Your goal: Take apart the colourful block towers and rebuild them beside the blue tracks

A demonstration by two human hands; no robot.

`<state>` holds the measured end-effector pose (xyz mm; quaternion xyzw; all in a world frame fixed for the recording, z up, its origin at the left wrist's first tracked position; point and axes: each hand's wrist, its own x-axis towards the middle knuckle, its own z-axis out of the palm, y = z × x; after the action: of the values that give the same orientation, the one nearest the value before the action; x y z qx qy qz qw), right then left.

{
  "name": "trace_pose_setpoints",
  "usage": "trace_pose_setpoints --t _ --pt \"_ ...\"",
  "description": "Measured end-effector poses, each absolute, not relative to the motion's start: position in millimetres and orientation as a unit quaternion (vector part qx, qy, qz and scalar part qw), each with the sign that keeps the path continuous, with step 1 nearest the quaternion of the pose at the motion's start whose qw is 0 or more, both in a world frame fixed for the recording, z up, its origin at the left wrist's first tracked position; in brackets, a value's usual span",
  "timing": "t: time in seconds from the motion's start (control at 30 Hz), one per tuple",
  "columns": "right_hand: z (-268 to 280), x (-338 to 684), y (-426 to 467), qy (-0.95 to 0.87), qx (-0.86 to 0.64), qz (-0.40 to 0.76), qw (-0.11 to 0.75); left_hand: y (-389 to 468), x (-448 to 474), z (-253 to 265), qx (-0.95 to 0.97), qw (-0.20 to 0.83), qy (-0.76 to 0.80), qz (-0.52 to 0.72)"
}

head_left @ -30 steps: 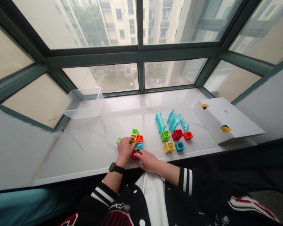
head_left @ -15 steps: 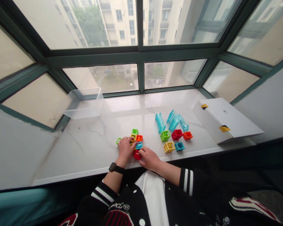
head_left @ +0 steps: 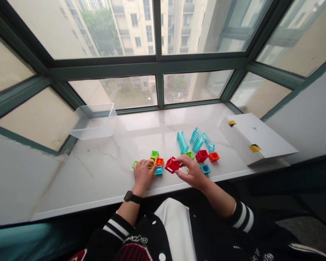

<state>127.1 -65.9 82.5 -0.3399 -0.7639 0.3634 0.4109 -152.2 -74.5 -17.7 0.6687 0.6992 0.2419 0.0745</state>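
Note:
In the head view my right hand (head_left: pixel 191 172) pinches a red cube block (head_left: pixel 172 165) with open sides, raised above the windowsill. Beneath my left hand (head_left: pixel 143 174) is a cluster of joined cube blocks, which its thumb and fingers grip. From that cluster show a green block (head_left: pixel 154 154), an orange block (head_left: pixel 159 162), a blue block (head_left: pixel 158 170) and part of a yellow one (head_left: pixel 153 159). Another green piece (head_left: pixel 134 164) peeks out left of my fingers. My right hand partly covers a loose green block (head_left: pixel 189 155) and mostly hides a yellow one.
Right of my right hand lie a second red block (head_left: pixel 201 156), a loose orange block (head_left: pixel 213 157) and a loose blue block (head_left: pixel 205 169). Behind them are clear blue track pieces (head_left: pixel 197 140). A clear plastic bin (head_left: pixel 97 132) stands left, a white box (head_left: pixel 260 137) right.
My right hand has lifted the red block off the near end of the cluster and carried it up and right. My left hand stays on the cluster.

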Motion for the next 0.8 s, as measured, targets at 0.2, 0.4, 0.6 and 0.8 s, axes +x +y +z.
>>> trace_pose_setpoints --t 0.2,0.4,0.6,0.8 --pt "93.3 144.5 -65.7 -0.742 -0.373 0.346 0.438 -77.0 -151.2 -21.9 0.681 0.071 0.688 0.241" --pt "93.1 145.0 -66.6 -0.735 -0.376 0.350 0.443 -79.8 -146.8 -20.5 0.673 0.066 0.695 0.244" --pt "91.8 143.0 -67.7 -0.739 -0.370 0.343 0.446 -87.2 -133.5 -19.0 0.682 0.066 0.680 0.261" --pt "90.6 141.6 -69.8 -0.739 -0.365 0.356 0.440 -86.7 -132.1 -21.8 0.688 0.056 0.673 0.266"
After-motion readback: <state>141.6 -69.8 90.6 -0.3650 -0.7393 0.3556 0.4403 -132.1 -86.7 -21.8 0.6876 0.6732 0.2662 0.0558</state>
